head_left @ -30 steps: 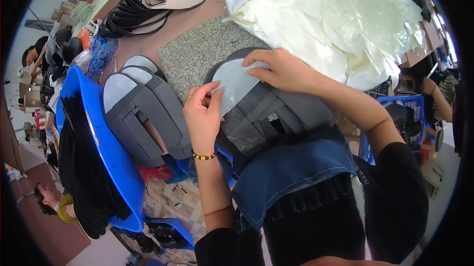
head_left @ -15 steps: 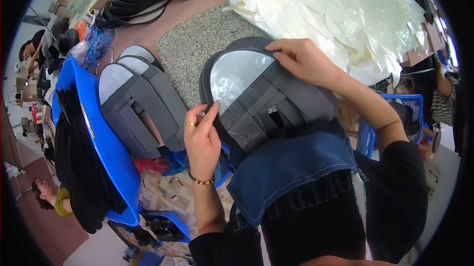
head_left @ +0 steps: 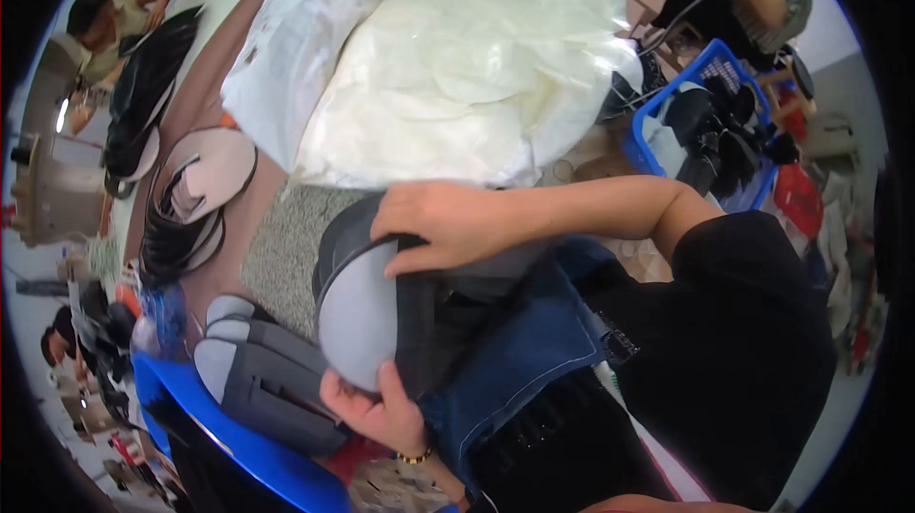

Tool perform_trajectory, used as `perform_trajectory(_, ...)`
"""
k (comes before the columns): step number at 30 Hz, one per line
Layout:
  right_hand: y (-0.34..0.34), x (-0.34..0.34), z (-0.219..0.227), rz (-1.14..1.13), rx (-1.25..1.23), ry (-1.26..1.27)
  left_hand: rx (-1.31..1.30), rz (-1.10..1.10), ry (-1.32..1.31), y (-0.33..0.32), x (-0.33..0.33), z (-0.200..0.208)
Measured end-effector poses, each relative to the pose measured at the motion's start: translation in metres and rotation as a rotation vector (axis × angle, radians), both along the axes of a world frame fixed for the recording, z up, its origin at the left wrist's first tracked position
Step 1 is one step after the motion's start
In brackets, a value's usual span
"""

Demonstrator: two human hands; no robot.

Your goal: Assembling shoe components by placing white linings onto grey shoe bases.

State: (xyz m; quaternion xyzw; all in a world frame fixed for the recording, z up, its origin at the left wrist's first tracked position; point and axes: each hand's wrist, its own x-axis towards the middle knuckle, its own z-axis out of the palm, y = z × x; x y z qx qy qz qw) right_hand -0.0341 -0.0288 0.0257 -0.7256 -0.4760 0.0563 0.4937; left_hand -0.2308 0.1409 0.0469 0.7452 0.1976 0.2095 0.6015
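Compared with the earlier frame, both hands have shifted on the grey padded piece (head_left: 367, 322): the right hand (head_left: 448, 224) now lies across its far top edge with the fingers curled over the dark rim, and the left hand (head_left: 376, 408) has dropped to the near lower edge, thumb pressed up against the light grey face. Both hands are clamped on the piece, one on each end, well apart from each other. The view has also swung, so that the white plastic sheeting (head_left: 457, 65) fills much more of the far side.

This padded piece stands tilted over the person's lap, its rounded light grey end toward the left and its dark strap part against the blue denim apron (head_left: 519, 351). Behind it lies a speckled grey mat (head_left: 281, 251) on the brown surface (head_left: 205, 108). To the near left, a stack of similar grey padded pieces (head_left: 257, 375) rests in a blue bin (head_left: 238, 456). Farther left, flat pink and black cut pieces (head_left: 195, 199) lie heaped on the surface. At the far right stands a blue basket (head_left: 705, 122) with dark items in it, and other people sit at the far left and far right.
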Motion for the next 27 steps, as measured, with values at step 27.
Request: perform_trajectory(27, -0.217, 0.284, -0.034, -0.790, -0.758, -0.266, 1.124, -0.511, 0.040, 0.037, 0.191, 0.024)
